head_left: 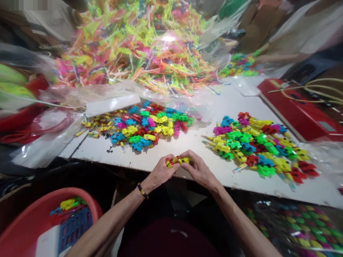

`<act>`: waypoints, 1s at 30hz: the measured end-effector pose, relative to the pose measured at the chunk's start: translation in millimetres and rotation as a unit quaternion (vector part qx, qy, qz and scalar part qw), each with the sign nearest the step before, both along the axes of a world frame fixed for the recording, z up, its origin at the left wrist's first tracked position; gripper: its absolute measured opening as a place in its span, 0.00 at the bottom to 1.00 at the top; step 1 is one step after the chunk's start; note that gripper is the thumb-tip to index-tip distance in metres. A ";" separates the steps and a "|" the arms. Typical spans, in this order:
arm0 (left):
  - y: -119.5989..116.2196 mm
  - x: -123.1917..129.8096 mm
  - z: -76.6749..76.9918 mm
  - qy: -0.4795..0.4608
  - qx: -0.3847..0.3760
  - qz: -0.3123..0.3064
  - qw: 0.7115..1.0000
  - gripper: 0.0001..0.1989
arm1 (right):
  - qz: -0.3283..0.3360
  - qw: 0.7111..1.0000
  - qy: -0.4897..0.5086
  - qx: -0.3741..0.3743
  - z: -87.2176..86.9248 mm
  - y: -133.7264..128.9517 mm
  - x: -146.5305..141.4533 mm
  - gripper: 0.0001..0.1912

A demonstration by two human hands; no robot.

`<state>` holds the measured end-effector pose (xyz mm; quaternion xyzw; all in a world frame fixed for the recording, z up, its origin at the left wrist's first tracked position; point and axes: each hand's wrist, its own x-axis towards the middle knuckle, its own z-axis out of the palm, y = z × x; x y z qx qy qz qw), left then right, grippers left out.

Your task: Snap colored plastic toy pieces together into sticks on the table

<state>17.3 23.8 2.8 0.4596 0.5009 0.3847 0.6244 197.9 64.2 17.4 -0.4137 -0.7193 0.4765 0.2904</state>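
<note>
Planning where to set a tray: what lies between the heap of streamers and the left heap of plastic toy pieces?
In the head view, crumpled clear plastic and a white strip lie there.

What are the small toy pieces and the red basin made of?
The small toy pieces look like moulded plastic: glossy, saturated colours and crisp edges. The red basin also looks like plastic, with a smooth semi-gloss finish and even colour, though its exact type can't be told.

The left hand and right hand pinch a yellow plastic piece over a white table (more pieces heaped ahead).
</note>
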 end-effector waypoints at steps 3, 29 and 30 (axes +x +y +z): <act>0.8 -4.5 1.9 0.060 -0.023 -0.026 0.998 0.16 | 0.011 0.999 0.004 -0.031 -4.9 -0.5 0.7 0.09; 28.7 -16.3 3.4 -0.062 -0.053 0.161 0.984 0.33 | -0.309 0.826 0.443 -0.161 9.9 20.0 64.4 0.25; 25.4 -15.1 3.5 -0.067 -0.060 0.147 0.985 0.34 | -0.303 0.806 0.473 -0.187 9.8 21.9 60.7 0.26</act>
